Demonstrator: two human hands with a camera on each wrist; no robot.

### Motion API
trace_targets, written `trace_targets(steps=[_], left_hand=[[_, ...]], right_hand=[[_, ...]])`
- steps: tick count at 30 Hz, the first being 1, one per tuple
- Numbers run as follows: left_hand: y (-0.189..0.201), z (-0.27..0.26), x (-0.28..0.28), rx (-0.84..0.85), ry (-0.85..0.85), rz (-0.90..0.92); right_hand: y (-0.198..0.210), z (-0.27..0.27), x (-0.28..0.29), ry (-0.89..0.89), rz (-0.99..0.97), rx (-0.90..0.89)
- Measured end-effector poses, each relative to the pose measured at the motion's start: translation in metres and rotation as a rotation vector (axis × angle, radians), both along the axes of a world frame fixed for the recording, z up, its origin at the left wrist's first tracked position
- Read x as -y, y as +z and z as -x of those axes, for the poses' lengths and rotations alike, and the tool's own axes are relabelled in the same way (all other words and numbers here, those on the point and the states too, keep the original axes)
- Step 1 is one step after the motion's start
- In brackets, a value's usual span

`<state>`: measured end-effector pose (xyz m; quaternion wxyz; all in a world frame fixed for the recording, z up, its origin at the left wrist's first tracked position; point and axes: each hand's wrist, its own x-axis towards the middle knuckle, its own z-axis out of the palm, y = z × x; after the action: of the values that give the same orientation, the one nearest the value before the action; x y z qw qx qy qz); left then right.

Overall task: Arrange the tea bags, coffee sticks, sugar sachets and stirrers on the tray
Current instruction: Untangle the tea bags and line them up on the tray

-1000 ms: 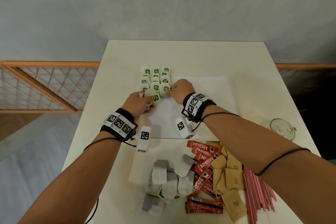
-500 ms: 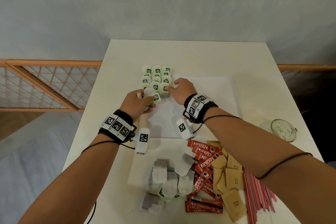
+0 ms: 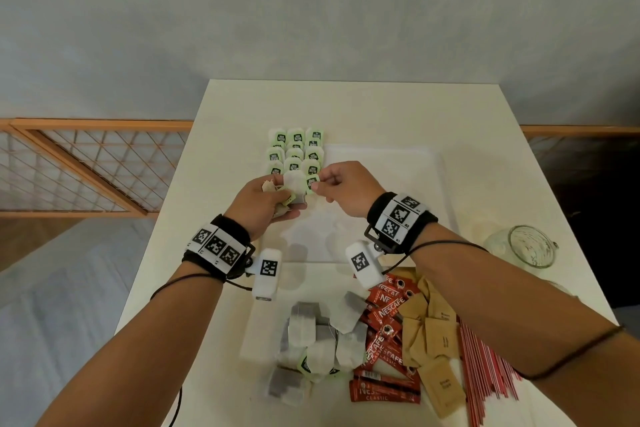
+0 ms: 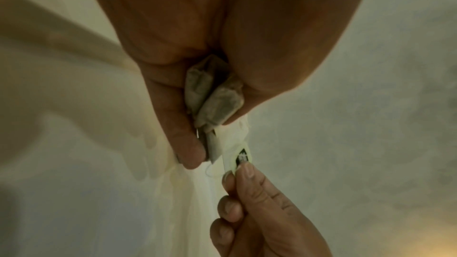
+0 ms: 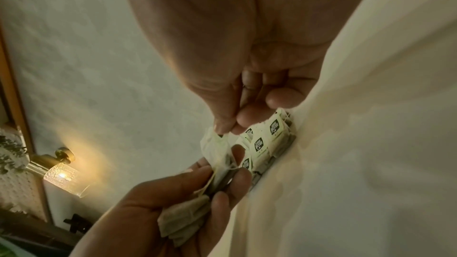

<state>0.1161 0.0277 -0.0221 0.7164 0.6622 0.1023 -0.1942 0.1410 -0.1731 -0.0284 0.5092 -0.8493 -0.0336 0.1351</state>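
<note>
Right wrist view. Right hand: seen from below, thumb and forefinger pinched a green paper tag joined to a white tea bag. Left hand: gripped a bunch of tea bags in curled fingers. Rows of laid tea bags, green tags up, lay on the white tray. Lit glass wall lamp at lower left.
</note>
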Motion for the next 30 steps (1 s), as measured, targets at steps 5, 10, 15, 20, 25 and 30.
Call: trace_targets(steps=[5,10,15,20,25,30], left_hand=[[0.004,0.003,0.001,0.009,-0.039,0.036],[0.008,0.005,0.001,0.016,-0.087,0.088],[0.010,0.004,-0.005,0.019,-0.085,-0.037],[0.006,0.000,-0.012,0.111,-0.032,-0.228],[0.004,-0.002,-0.015,0.191,-0.014,-0.340],[0.003,-0.002,-0.019,0.190,0.025,-0.353]], right_hand=[[0.000,0.001,-0.006,-0.012,-0.086,-0.007],[0.000,0.002,-0.012,0.033,-0.019,0.014],[-0.002,0.000,-0.013,0.003,-0.025,0.001],[-0.002,0.000,-0.018,0.023,-0.068,-0.045],[-0.002,0.004,-0.028,0.047,-0.095,-0.048],[-0.009,0.004,-0.033,0.052,-0.115,-0.107]])
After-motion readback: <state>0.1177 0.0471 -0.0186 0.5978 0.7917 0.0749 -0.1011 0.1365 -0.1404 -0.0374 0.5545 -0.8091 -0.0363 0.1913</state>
